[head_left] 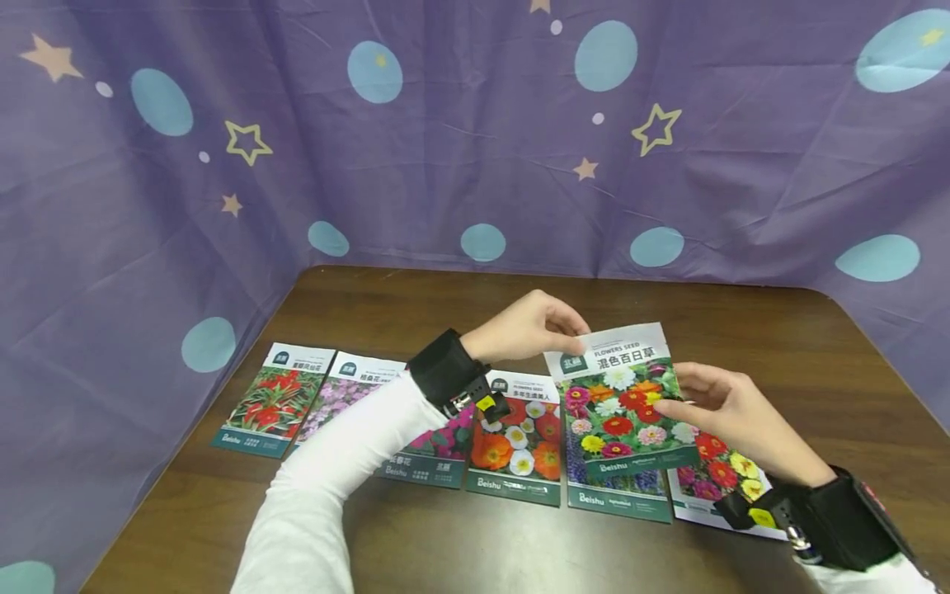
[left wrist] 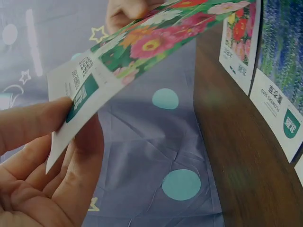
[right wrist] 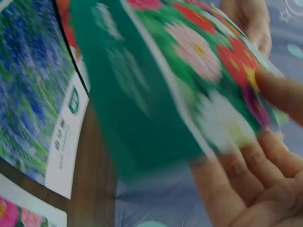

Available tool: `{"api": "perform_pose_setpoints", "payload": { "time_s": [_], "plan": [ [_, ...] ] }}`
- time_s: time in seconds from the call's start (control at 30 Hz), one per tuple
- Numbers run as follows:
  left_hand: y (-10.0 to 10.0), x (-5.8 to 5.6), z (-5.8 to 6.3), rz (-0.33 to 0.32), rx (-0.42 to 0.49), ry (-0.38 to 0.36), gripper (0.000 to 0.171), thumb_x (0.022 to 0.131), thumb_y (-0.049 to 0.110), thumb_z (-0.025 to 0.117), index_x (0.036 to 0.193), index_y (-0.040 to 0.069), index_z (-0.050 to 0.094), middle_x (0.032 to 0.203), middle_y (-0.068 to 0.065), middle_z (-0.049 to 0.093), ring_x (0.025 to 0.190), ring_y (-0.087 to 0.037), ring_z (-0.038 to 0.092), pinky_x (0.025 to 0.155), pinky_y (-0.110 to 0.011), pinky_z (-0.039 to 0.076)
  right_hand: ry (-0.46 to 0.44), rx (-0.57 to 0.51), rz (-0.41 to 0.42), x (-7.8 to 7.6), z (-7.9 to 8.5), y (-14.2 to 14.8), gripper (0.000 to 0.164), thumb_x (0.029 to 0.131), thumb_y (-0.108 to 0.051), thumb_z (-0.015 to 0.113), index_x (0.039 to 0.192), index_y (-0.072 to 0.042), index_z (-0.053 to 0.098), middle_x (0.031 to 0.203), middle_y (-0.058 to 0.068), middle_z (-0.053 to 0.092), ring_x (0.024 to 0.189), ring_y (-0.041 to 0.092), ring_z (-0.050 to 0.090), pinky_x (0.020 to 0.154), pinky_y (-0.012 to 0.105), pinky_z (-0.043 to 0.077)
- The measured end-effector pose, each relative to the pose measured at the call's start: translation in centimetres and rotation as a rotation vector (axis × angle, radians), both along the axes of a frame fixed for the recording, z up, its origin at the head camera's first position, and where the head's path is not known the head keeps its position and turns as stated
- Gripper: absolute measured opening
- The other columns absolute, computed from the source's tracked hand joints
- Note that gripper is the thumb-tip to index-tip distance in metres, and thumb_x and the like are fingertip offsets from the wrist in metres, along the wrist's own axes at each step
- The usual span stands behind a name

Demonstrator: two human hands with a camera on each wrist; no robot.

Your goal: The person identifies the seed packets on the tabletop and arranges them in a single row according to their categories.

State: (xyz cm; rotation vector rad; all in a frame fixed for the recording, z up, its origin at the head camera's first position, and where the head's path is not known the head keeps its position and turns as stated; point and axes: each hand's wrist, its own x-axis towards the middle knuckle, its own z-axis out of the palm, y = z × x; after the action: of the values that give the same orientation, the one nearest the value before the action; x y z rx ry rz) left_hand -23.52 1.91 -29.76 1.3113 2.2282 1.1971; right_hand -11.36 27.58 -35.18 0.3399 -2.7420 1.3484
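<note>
Both hands hold up one flower seed packet (head_left: 623, 412), its front printed with mixed zinnias and a green band along the bottom. At its upper left corner my left hand (head_left: 530, 326) pinches the white edge, thumb in front and fingers behind. My right hand (head_left: 731, 404) grips the right side, thumb on the printed face and fingers underneath, as the right wrist view shows. Tilted, the packet hangs over a lavender-blue seed packet (head_left: 619, 501) and covers most of it. A packet with red and yellow flowers (head_left: 720, 474) lies partly beneath my right hand and wrist.
On the brown wooden table (head_left: 416, 544) a row of packets continues leftward: orange poppies (head_left: 515, 445), magenta flowers (head_left: 434, 462), pale pink flowers (head_left: 345, 396) and red flowers (head_left: 275, 400). My left sleeve crosses over part of the row. A purple patterned cloth (head_left: 475, 148) hangs behind the table.
</note>
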Motion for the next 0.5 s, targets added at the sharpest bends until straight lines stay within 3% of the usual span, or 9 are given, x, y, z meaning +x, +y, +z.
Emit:
{"api": "perform_pose_setpoints", "payload": {
  "time_s": [0.13, 0.2, 0.33, 0.4, 0.5],
  "plan": [
    [0.0, -0.1, 0.0, -0.006, -0.027, -0.027, 0.017, 0.084, 0.007, 0.065, 0.1, 0.0, 0.067, 0.088, -0.008, 0.068, 0.076, -0.009, 0.061, 0.072, -0.02, 0.048, 0.078, 0.035, -0.015, 0.2, -0.8, -1.4, 0.015, 0.082, -0.014, 0.068, 0.085, -0.004, 0.058, 0.064, -0.007, 0.051, 0.047, 0.003, 0.04, 0.039, 0.023, 0.033],
    [-0.1, -0.1, 0.0, -0.009, -0.036, -0.033, 0.017, 0.084, 0.006, 0.065, 0.1, 0.0, 0.067, 0.088, -0.008, 0.068, 0.076, -0.01, 0.061, 0.072, -0.02, 0.048, 0.112, 0.034, -0.018, 0.3, -1.0, -1.8, 0.019, 0.081, -0.013, 0.069, 0.075, -0.006, 0.053, 0.059, -0.007, 0.04, 0.045, 0.003, 0.029, 0.037, 0.023, 0.026],
    [-0.3, -0.3, -0.3, -0.006, -0.02, -0.048, 0.021, 0.085, 0.008, 0.064, 0.104, 0.001, 0.066, 0.092, -0.008, 0.067, 0.08, -0.01, 0.061, 0.075, -0.021, 0.048, 0.093, 0.011, -0.02, 0.3, -1.2, -2.1, 0.023, 0.082, -0.014, 0.068, 0.072, -0.006, 0.05, 0.058, -0.008, 0.034, 0.047, 0.001, 0.025, 0.038, 0.023, 0.025],
    [-0.3, -0.3, -0.6, 0.029, 0.057, -0.09, 0.028, 0.085, 0.009, 0.064, 0.112, 0.001, 0.062, 0.1, -0.011, 0.066, 0.086, -0.012, 0.061, 0.078, -0.021, 0.048, 0.08, 0.012, -0.038, 0.3, -1.1, -1.9, 0.026, 0.083, -0.016, 0.067, 0.07, -0.005, 0.047, 0.057, -0.007, 0.03, 0.046, 0.002, 0.024, 0.038, 0.023, 0.025],
    [-0.1, 0.2, -1.7, 0.141, 0.238, -0.205, 0.039, 0.085, 0.008, 0.063, 0.122, 0.001, 0.055, 0.113, -0.014, 0.062, 0.096, -0.014, 0.061, 0.083, -0.022, 0.047, 0.064, 0.025, -0.101, 0.4, -0.7, -1.3, 0.029, 0.085, -0.021, 0.065, 0.072, -0.004, 0.045, 0.057, -0.005, 0.022, 0.045, 0.007, 0.024, 0.039, 0.025, 0.025]
  ]
}}
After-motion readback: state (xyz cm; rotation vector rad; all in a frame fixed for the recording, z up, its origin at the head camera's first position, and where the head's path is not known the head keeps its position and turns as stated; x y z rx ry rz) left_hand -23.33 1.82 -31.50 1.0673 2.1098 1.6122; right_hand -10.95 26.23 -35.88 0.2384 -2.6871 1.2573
